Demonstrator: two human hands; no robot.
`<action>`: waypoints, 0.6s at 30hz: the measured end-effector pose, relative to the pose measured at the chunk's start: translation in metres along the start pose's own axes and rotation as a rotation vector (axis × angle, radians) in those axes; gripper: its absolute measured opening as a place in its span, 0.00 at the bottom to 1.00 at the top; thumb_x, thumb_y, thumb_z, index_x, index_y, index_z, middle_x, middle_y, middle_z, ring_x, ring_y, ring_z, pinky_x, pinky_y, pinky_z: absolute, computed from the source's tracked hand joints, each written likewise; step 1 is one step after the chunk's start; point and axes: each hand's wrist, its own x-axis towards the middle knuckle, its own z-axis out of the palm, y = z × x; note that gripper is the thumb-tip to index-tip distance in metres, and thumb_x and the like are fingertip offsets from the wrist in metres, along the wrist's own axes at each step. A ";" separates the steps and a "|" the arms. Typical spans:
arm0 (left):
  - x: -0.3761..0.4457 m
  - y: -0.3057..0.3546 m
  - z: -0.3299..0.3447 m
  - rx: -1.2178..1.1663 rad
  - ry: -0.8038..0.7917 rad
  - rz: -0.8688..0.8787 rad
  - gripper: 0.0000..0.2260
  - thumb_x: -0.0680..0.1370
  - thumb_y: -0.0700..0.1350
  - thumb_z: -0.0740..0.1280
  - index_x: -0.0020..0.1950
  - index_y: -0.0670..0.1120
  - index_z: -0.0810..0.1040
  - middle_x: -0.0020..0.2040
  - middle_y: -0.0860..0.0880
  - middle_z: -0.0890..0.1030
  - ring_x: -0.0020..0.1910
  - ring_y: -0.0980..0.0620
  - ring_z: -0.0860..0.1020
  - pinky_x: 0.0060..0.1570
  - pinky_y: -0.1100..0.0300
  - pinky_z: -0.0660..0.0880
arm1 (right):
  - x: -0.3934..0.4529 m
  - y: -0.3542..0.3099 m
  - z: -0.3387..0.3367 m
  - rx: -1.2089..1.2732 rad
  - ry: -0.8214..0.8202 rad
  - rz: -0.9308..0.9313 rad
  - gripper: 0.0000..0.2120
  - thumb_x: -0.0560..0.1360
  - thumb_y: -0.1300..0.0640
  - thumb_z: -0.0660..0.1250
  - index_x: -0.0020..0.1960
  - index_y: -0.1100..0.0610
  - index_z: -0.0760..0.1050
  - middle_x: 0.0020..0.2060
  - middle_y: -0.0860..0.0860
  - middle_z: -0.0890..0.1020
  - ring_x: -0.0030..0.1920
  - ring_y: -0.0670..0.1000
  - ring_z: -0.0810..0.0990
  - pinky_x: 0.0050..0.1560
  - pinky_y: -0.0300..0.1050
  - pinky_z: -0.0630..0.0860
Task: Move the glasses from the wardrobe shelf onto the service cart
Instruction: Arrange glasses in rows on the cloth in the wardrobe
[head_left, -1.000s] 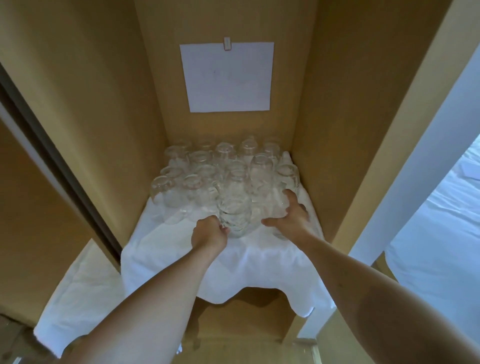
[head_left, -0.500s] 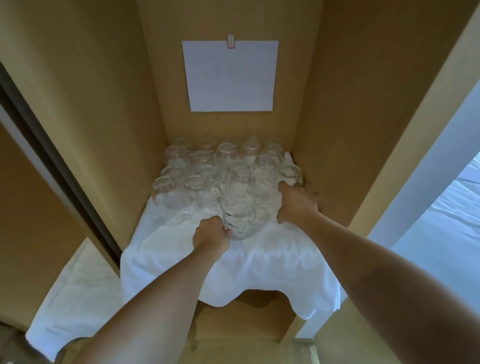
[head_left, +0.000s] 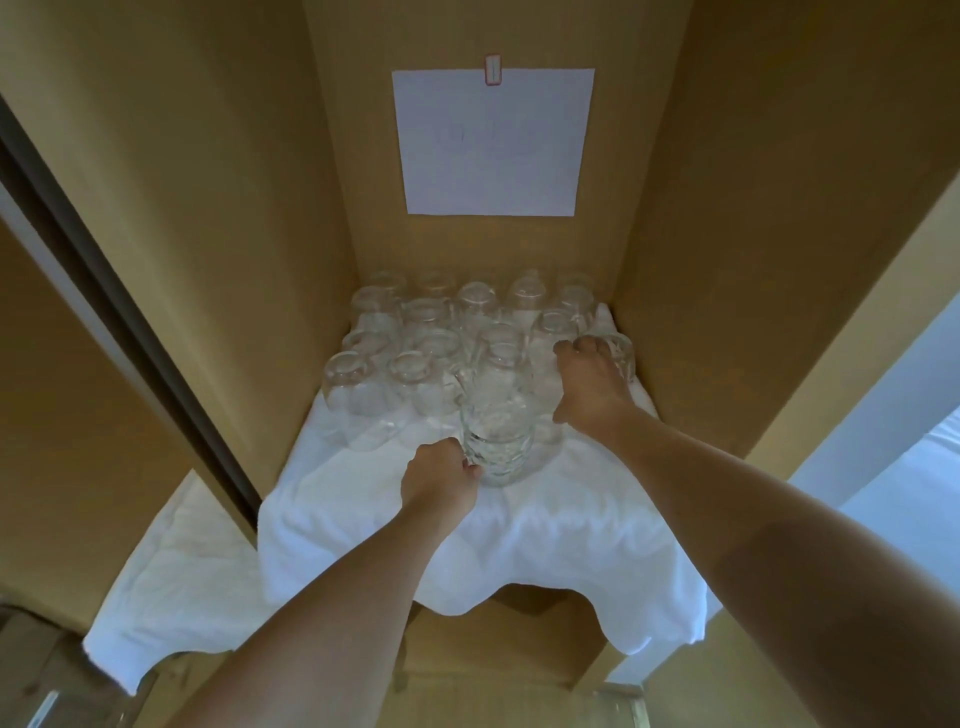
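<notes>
Here, mid-frame on the cloth-covered shelf (head_left: 519, 535), the left hand (head_left: 441, 480) curls fingers round a stack of glasses (head_left: 497, 415) (nested), while the right hand (head_left: 592, 382) grips a glass (head_left: 621, 356).

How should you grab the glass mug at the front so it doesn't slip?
Take the glass mug by its handle, coming from the left, where the left hand already holds it. The handle sticks out on that side, and the faceted body is wide.

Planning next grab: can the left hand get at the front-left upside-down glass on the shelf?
Probably yes. That glass stands at the cluster's front-left edge with bare white cloth before it, but the left hand already grips the front glass.
</notes>
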 end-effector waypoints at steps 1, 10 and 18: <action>0.000 0.000 0.000 -0.003 0.003 -0.001 0.12 0.81 0.50 0.66 0.42 0.47 0.70 0.41 0.48 0.73 0.49 0.41 0.80 0.40 0.56 0.70 | 0.001 0.000 0.003 0.029 0.015 -0.020 0.37 0.67 0.63 0.79 0.71 0.58 0.68 0.67 0.57 0.71 0.70 0.59 0.66 0.66 0.46 0.67; -0.002 -0.001 -0.001 -0.031 -0.001 -0.001 0.14 0.81 0.50 0.67 0.39 0.48 0.67 0.42 0.47 0.76 0.48 0.41 0.80 0.39 0.56 0.71 | 0.004 0.007 0.005 0.034 -0.150 -0.085 0.56 0.70 0.56 0.80 0.83 0.50 0.44 0.82 0.51 0.51 0.79 0.61 0.56 0.74 0.54 0.66; -0.001 -0.004 0.000 -0.056 0.022 -0.001 0.16 0.80 0.49 0.69 0.37 0.48 0.67 0.43 0.46 0.78 0.47 0.41 0.80 0.40 0.56 0.71 | -0.039 0.010 0.029 0.345 0.096 0.206 0.48 0.71 0.60 0.77 0.80 0.54 0.50 0.78 0.59 0.52 0.76 0.63 0.60 0.70 0.52 0.69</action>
